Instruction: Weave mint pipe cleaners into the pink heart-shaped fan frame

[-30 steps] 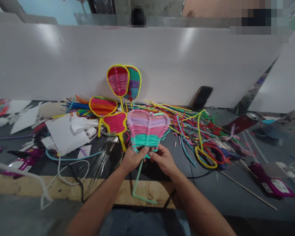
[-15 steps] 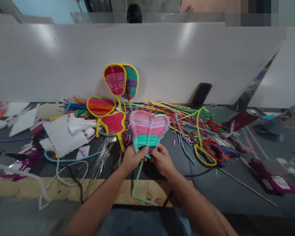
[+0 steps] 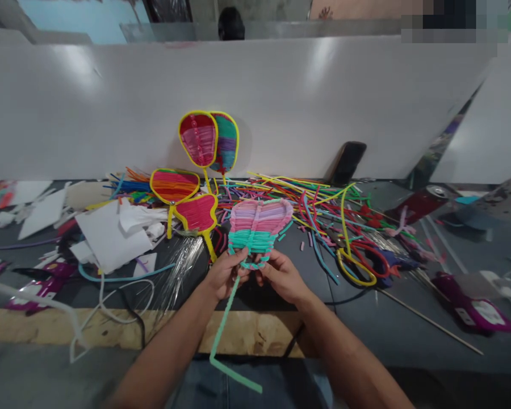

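Observation:
Between my hands is a fan-shaped pipe cleaner piece (image 3: pixel 259 218), banded pink, lilac and teal, with a pink twisted rim and a central rib. My left hand (image 3: pixel 226 272) pinches its lower left edge, thumb on the front. At the lower right edge my right hand (image 3: pixel 283 276) has its fingers closed on the rim. From below the piece a long light green pipe cleaner (image 3: pixel 223 329) hangs down and bends toward the right. My fingertips behind the piece are partly hidden.
Finished pipe cleaner fans lean on the white partition (image 3: pixel 268 91), including a red-pink one (image 3: pixel 199 139). Loose pipe cleaners (image 3: pixel 276 184) lie behind my hands. Yellow-handled scissors (image 3: pixel 355 267), a phone (image 3: pixel 350 163) and a can (image 3: pixel 421 204) are right; paper (image 3: pixel 113 238) and silver tinsel (image 3: pixel 183 261) left.
The fan-shaped piece has tilted back and dropped slightly, showing more of its teal lower edge. The hanging green pipe cleaner has swung left and lower. Both hands keep their hold.

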`<state>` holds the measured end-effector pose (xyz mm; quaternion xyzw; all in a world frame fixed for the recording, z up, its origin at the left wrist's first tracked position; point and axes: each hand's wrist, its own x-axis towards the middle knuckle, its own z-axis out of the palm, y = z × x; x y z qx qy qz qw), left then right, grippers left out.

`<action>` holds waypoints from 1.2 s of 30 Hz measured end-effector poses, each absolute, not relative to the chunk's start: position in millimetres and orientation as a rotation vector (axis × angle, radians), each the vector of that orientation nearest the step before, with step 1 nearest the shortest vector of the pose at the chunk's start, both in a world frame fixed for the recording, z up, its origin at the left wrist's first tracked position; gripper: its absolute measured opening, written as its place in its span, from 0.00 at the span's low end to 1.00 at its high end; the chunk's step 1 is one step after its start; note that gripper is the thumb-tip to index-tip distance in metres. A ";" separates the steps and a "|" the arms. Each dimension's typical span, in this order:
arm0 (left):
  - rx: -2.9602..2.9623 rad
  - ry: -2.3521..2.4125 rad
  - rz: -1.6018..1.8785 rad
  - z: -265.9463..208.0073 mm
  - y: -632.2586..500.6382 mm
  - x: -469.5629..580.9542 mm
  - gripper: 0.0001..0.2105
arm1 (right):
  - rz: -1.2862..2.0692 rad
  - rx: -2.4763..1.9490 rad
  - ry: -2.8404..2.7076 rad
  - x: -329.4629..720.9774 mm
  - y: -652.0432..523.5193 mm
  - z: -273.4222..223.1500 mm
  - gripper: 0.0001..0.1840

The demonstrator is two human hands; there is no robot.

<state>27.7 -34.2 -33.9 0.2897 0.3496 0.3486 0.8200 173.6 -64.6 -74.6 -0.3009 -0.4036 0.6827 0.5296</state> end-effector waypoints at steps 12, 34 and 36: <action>0.599 0.803 0.903 -32.1 -33.3 29.2 0.17 | 1.568 -0.723 -0.743 170.8 -61.0 -72.6 0.11; 0.801 0.971 1.039 -41.1 -30.6 29.3 0.10 | 1.404 -0.946 -1.076 184.8 -61.1 -66.4 0.17; 0.741 0.939 1.015 -39.5 -29.4 28.2 0.11 | 1.454 -0.885 -1.057 185.0 -59.9 -68.9 0.17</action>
